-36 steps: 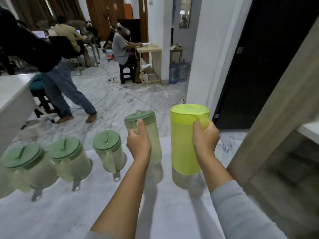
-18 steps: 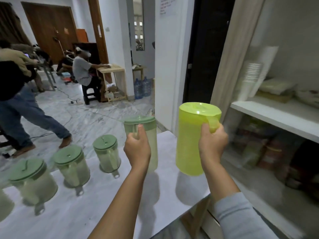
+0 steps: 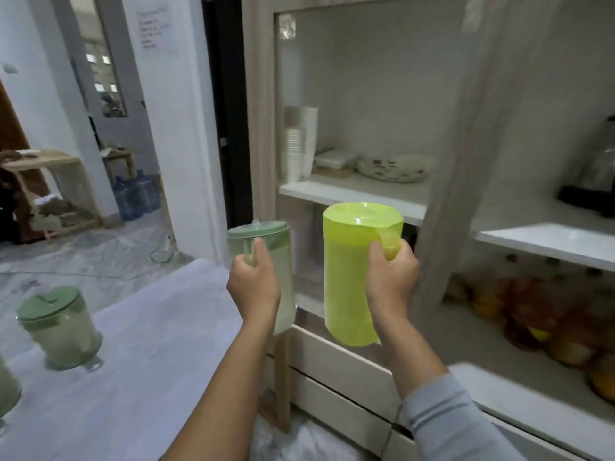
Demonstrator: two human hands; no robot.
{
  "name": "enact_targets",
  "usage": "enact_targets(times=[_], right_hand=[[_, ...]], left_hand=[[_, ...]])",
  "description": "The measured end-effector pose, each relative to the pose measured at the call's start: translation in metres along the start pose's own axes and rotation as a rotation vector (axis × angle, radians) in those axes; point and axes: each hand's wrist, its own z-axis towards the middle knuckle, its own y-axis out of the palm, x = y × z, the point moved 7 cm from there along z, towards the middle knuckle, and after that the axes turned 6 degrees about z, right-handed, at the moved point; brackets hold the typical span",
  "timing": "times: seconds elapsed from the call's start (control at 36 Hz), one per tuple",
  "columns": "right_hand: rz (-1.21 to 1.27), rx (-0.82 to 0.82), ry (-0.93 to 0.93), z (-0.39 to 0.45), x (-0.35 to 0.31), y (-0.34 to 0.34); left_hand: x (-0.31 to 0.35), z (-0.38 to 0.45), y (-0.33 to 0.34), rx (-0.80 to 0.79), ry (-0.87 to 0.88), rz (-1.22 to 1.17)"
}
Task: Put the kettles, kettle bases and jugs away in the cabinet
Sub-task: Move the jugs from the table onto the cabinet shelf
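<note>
At the centre of the frame, the yellow-green jug point(image 3: 356, 277) hangs upright in the air, lid on, in front of the open cabinet point(image 3: 446, 181) and just below the edge of its white shelf point(image 3: 352, 196). The right hand point(image 3: 391, 281) is wrapped around its handle. Just left of it, the pale green jug point(image 3: 276, 254) with a darker green lid is held upright by the left hand point(image 3: 254, 289), fingers closed on its handle, above the far edge of the pale surface point(image 3: 139, 354). On the shelf stand stacked paper cups point(image 3: 296, 144) and a patterned dish point(image 3: 396, 168). At lower left of the frame another green-lidded jug point(image 3: 58, 327) sits on the surface. At upper right, blurred, a dark kettle point(image 3: 595, 174) rests on a second shelf.
</note>
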Motion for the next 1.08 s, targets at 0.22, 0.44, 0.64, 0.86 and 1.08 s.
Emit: enact_targets(times=[0.22,0.44,0.64,0.86,1.08], right_hand=[[-0.152,0.208,0.048,-0.005,0.004,-0.163],[-0.214,0.406,0.058,-0.017,-0.008,-0.299],[-0.196,0.515,-0.016,-0.009,-0.03,-0.363],[-0.142,0.597,-0.134,0.042,-0.065,-0.388],[-0.071,0.629,-0.274,0.126,-0.09,-0.381]], left_hand=[[0.036,-0.132,0.059,-0.233,0.028,-0.033],[0.07,-0.246,0.102,-0.434,0.068,-0.1],[0.103,-0.296,0.13,-0.539,0.123,-0.158],[0.172,-0.308,0.178,-0.607,0.244,-0.313],[0.232,-0.279,0.258,-0.646,0.381,-0.418]])
